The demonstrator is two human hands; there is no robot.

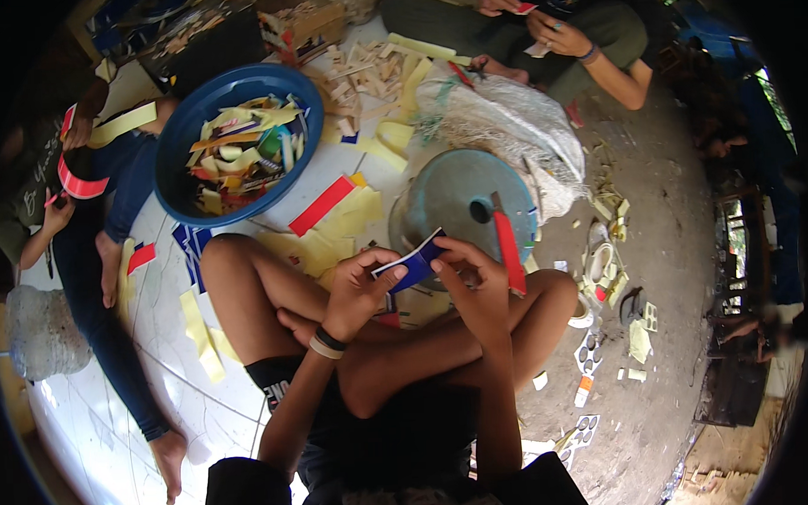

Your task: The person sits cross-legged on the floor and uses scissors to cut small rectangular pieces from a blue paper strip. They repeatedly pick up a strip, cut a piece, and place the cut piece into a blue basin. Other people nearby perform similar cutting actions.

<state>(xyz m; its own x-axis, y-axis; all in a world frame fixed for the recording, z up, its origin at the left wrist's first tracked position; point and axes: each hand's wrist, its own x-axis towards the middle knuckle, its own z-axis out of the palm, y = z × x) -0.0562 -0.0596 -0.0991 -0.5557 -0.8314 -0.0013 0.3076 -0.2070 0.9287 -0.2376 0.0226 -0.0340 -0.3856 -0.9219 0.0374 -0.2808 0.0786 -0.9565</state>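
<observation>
In front of my crossed legs, a short blue strip with a white edge (413, 266) is stretched between my two hands. My left hand (359, 294) pinches its left end with thumb and fingers. The upper right end is gripped by the thumb and fingers of my right hand (469, 272). Just beyond my hands is a round grey-green drum-like object (446, 193) with a dark hole in its top. A red strip (508, 253) lies across its right side, close to my right hand. Pale yellow sheets (345, 221) and another red strip (320, 205) lie beyond my left knee.
A blue basin (170, 167) full of colourful offcuts stands at the upper left. Wood pieces (362, 76) and a white woven sack (515, 115) lie at the far side. One person (41, 189) on the left holds red strips; another (584, 46) sits opposite. Scraps (600, 263) litter the right floor.
</observation>
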